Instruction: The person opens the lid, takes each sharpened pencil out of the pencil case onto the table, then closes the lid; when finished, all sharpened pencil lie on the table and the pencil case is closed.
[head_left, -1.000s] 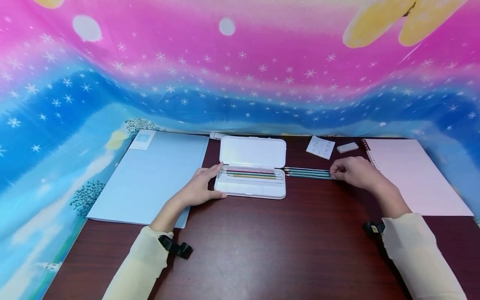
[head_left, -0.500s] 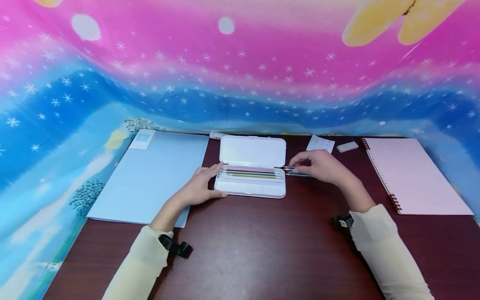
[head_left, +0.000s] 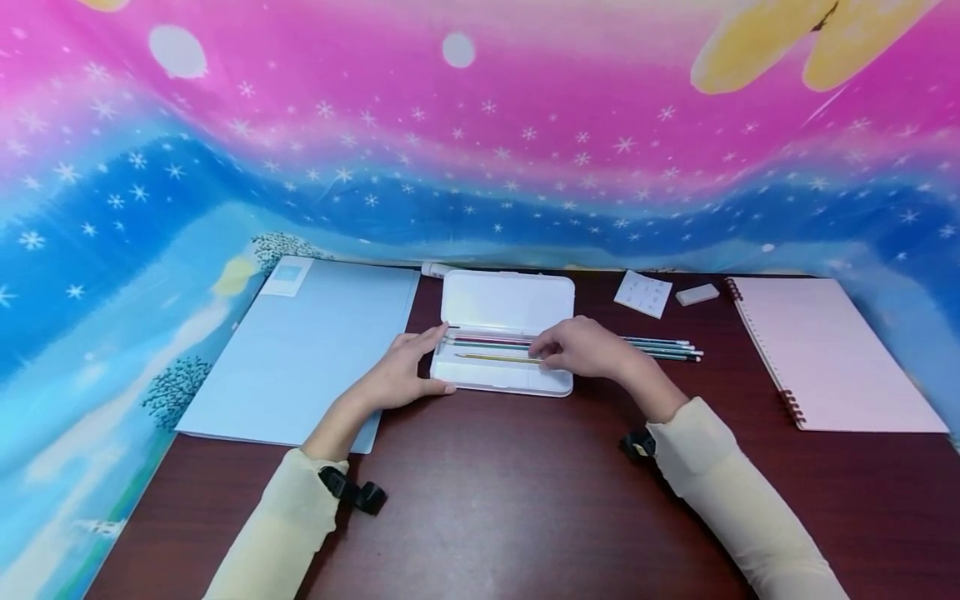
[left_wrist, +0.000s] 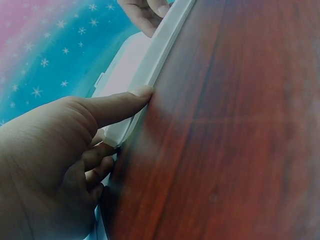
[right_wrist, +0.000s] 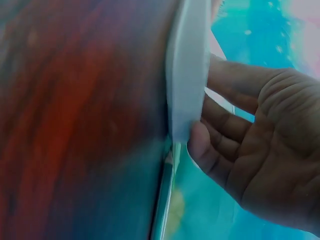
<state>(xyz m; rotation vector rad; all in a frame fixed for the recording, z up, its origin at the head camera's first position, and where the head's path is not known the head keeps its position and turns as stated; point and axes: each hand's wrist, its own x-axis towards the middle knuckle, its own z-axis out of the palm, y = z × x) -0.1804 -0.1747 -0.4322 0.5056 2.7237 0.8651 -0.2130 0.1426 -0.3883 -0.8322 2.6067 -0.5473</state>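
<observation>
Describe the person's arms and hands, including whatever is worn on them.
Both arms wear plain pale cream sleeves. The left sleeve and right sleeve leave the left hand and right hand uncovered, without gloves. A small black device sits at each cuff: the left device is blocky; the right device shows a yellowish mark.

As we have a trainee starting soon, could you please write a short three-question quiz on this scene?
1. True or false: the pencil case held by the left hand is closed.
2. Which object lies between the paper slip and the pink notebook?
3. The right hand is: a) under the left hand; b) at the case's right end; c) on the notebook.

Key: 1. False; 2. The white eraser; 3. b.
</observation>
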